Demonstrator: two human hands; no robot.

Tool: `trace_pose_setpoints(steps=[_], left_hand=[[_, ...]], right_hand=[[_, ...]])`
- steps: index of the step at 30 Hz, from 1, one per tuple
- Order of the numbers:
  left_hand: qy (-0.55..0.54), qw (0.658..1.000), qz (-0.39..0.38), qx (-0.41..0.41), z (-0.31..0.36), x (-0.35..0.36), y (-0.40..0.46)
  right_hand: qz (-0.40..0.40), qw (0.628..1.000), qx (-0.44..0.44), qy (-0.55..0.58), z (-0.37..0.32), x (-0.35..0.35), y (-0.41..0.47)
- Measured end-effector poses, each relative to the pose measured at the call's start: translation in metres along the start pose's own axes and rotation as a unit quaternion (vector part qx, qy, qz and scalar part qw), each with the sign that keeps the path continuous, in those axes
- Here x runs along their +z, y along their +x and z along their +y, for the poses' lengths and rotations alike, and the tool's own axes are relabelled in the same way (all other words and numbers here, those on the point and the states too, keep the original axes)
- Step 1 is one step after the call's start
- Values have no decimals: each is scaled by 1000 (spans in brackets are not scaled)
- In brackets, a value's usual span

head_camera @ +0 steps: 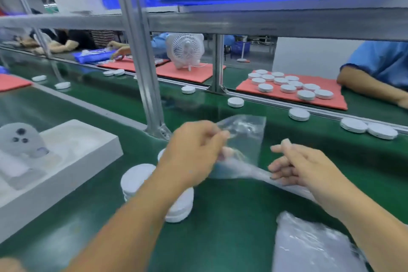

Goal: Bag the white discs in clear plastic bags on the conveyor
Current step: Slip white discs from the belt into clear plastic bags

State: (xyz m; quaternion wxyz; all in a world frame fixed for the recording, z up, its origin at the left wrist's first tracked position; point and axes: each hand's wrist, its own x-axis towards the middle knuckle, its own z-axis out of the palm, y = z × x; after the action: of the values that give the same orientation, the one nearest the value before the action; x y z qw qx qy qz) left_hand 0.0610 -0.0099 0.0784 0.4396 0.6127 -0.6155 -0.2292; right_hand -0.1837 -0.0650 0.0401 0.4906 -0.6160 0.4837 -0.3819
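Note:
A clear plastic bag (245,137) hangs above the green conveyor belt (220,216). My left hand (194,152) pinches its upper left edge. My right hand (300,168) holds the bag's lower edge between thumb and curled fingers. Below my left forearm sit stacks of white discs (136,178), partly hidden by the arm. More white discs (299,114) lie singly along the belt's far edge. A pile of clear bags (313,247) lies at the near right.
A white foam tray (72,157) stands at the left with a grey part in it. A metal frame post (143,73) rises mid-belt. Across the belt, a red mat (331,88) holds several discs, a small white fan (186,51) stands, and other people's arms rest.

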Motion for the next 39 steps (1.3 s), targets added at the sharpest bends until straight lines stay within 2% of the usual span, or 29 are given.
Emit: trace_pose_setpoints(steps=[2, 4, 5, 7, 9, 13, 17, 23, 29, 34, 39], left_hand=[[10, 987, 157, 2, -28, -65, -13], [6, 960, 270, -71, -67, -111, -31], [-17, 948, 290, -130, -86, -121, -41], [-121, 930, 264, -223, -116, -120, -50], [-226, 908, 233, -266, -136, -105, -48], [-251, 905, 209, -271, -144, -76, -28], [-240, 925, 177, -235, -136, -46, -18], [-239, 933, 151, -223, -115, -3, -7], [-269, 935, 103, -208, -82, 62, -3], [-319, 925, 44, -204, -52, 113, 4], [-333, 922, 14, -198, -41, 132, 25]], right_hand=[[-57, 996, -4, -63, -5, 39, 11], [-96, 989, -26, -111, -6, 85, 25], [-105, 986, -34, -127, -5, 108, 33], [-116, 987, -8, -110, -8, 148, 49], [-120, 991, 36, -39, -12, 175, 59], [-123, 992, 20, -5, -10, 201, 65], [-75, 997, -14, 0, 3, 201, 56], [8, 1000, -15, 13, 15, 166, 43], [88, 994, 8, -58, 26, 97, 26], [138, 985, 39, -99, 39, 34, 11], [156, 982, 39, -96, 51, -4, -10]])
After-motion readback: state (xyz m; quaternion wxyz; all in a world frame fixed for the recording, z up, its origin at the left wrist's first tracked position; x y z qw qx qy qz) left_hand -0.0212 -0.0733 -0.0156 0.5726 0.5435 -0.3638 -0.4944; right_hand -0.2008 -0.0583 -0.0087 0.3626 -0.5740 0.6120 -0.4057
